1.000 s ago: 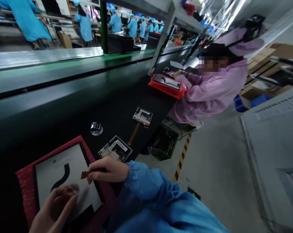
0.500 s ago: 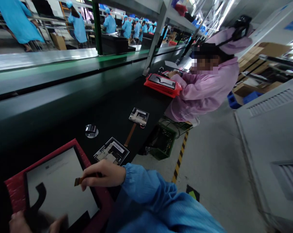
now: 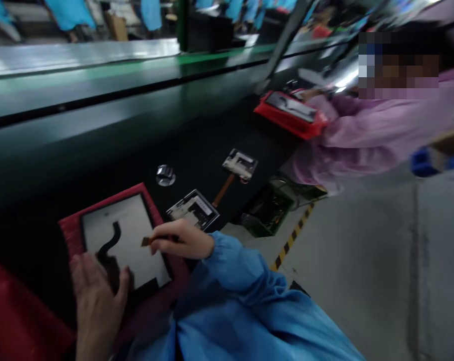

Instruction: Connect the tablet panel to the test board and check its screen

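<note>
Pinching the short brown flat ribbon strip (image 3: 146, 241) between thumb and fingers, the right hand (image 3: 184, 238) holds it above the right part of the pale grey rectangular panel with a black border (image 3: 135, 225). The panel lies on the crinkled red plastic wrap (image 3: 71, 234), towards the near edge of the black surface (image 3: 200, 135). The left hand (image 3: 94, 288) lies at the panel's left edge, fingers extended and thumb spread, closed on nothing visible; how hard it presses, if at all, cannot be told.

A careless press by the left hand could crease the curved black flat strip (image 3: 113, 239) or mark the pale face, since its fingers lie so close. The brown strip's free end points over the panel; a dip of the right wrist might scrape the face, and a tight pinch could kink the strip.

The near black-and-silver circuit board (image 3: 195, 209) sits just beyond the right hand, close to the surface's right edge. A sideways swing of the blue fabric sleeve (image 3: 238, 260) could knock it towards the green plastic crate (image 3: 270, 208) below that edge. Slippery wrap could also let the panel slide if pushed unevenly.
</note>
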`<state>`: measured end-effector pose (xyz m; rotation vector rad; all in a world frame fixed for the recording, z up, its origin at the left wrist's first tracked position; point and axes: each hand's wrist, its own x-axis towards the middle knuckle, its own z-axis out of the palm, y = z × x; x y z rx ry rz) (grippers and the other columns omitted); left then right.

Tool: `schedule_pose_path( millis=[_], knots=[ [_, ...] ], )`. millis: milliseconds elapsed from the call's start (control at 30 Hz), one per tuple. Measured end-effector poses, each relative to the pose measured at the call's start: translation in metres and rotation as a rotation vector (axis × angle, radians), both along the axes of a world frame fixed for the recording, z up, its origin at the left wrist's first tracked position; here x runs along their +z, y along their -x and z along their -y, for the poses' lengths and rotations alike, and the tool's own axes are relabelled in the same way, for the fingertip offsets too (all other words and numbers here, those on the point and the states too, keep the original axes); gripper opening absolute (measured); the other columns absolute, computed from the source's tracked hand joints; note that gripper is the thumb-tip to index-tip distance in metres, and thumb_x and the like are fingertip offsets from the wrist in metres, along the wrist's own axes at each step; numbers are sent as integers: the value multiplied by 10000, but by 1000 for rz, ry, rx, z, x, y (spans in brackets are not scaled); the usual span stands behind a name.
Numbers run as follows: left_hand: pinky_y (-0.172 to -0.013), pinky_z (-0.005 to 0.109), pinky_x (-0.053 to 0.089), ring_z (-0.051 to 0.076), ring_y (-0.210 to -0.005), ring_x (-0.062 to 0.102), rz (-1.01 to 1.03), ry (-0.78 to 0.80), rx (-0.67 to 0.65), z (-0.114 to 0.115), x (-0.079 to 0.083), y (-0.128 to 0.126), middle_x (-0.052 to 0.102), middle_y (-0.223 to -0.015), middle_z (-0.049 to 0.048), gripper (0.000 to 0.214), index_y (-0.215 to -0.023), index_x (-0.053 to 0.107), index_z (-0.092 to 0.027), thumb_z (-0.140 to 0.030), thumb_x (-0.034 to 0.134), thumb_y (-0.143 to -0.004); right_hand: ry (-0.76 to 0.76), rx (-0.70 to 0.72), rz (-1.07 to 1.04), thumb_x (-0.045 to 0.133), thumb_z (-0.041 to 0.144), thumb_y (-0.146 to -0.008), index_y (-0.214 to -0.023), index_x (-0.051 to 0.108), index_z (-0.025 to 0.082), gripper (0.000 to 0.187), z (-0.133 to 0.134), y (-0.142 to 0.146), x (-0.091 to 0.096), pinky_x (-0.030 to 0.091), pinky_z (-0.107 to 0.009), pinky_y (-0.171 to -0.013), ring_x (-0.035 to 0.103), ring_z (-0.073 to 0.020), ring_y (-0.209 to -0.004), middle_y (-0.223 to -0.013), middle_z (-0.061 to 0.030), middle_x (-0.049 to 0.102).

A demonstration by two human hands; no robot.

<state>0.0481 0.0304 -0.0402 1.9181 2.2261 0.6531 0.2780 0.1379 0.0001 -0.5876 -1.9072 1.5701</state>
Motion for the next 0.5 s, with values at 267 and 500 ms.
schedule_pose_path(
  millis=[267, 500],
  knots=[
    [-1282, 458, 157, 249, -1558, 158, 13, -81, -31, 11, -12, 12, 247, -1636, 224, 648, -1619, 198, -50, -334, 355, -1058, 23, -48, 17, 483, 332, -1004, -877, 660, 117, 306, -2, 2, 7, 398, -198, -657, 516, -83, -679, -781, -20, 619],
    [-1261, 421, 248, 225, -1526, 271, 127, -74, -10, 9, 1, 11, 320, -1619, 178, 593, -1605, 284, -118, -276, 411, -1047, 57, -54, 42, 477, 331, -999, -885, 670, 112, 314, -2, 8, 3, 387, -195, -645, 495, -80, -664, -766, -17, 609]
  ],
)
